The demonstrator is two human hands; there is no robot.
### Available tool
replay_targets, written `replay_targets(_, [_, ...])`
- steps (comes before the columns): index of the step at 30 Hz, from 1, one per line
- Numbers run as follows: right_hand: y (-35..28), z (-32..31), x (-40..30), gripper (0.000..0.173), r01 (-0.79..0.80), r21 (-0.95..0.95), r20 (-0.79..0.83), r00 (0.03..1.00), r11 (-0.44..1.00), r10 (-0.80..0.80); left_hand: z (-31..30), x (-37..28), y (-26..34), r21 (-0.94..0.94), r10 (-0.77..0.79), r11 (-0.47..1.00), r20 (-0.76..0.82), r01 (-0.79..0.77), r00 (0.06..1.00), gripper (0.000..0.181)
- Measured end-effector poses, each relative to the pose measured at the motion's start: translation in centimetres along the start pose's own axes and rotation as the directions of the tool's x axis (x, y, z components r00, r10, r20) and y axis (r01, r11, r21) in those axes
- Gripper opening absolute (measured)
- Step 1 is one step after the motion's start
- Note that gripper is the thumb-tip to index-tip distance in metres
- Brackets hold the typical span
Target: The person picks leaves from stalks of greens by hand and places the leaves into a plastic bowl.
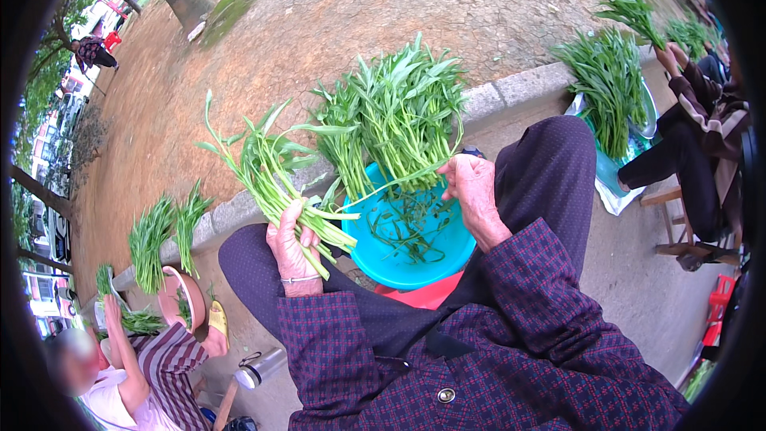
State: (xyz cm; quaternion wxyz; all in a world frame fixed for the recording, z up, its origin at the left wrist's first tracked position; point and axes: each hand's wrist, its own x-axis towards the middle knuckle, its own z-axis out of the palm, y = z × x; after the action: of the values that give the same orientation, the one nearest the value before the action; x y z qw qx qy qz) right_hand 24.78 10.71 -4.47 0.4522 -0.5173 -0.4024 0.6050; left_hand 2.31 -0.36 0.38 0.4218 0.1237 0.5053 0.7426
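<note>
My left hand (296, 251) grips a bunch of water spinach (269, 176), its pale cut stem ends pointing right and its leaves spreading to the upper left. Between the fingers of my right hand (474, 194) is the end of a long, thin water spinach strand (401, 179), which stretches across to the bunch. Below both hands, a turquoise plastic basin (389, 275) holds loose dark leaves and stem scraps (413, 224). More water spinach bundles (395, 114) lean at its far rim, against the kerb. Part of a red plastic object (428, 293) shows beneath the basin.
A concrete kerb (526, 84) crosses behind the basin, with bare soil (335, 30) beyond. At left sits a person near a pink basin (190, 296) and a steel flask (261, 368). On the right, another person holds greens (631, 9) beside a water spinach pile (607, 90).
</note>
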Motion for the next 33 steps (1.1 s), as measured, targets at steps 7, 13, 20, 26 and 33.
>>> replay_targets(7, [-0.2,-0.5,0.8,0.027,0.163,-0.147,0.098,0.984,0.976,-0.149,0.3,-0.5,0.5,0.248,-0.119,0.965,0.107,0.089,0.987,0.020])
replay_targets(13, [-2.0,-0.3,1.3,0.021,0.502,-0.500,0.259,0.864,0.706,-0.431,1.0,-1.3,0.1,0.500,-0.359,0.841,0.232,0.206,0.904,0.016])
replay_targets(20, [-3.6,0.5,1.8,0.022,0.523,-0.553,0.365,0.852,0.648,-0.376,3.2,-2.6,-2.0,0.574,-0.625,0.742,0.406,0.346,0.666,0.021])
replay_targets(26, [-3.2,-0.6,4.1,0.026,0.089,-0.291,0.293,0.956,0.953,0.000,3.5,-2.8,-1.8,0.572,-0.655,0.725,0.402,0.383,0.640,0.022])
replay_targets(33, [-5.2,-1.1,1.3,0.029,0.065,-0.041,0.435,0.899,0.997,-0.041,1.1,-0.5,-2.6,0.233,-0.372,0.920,0.259,0.316,0.891,0.022])
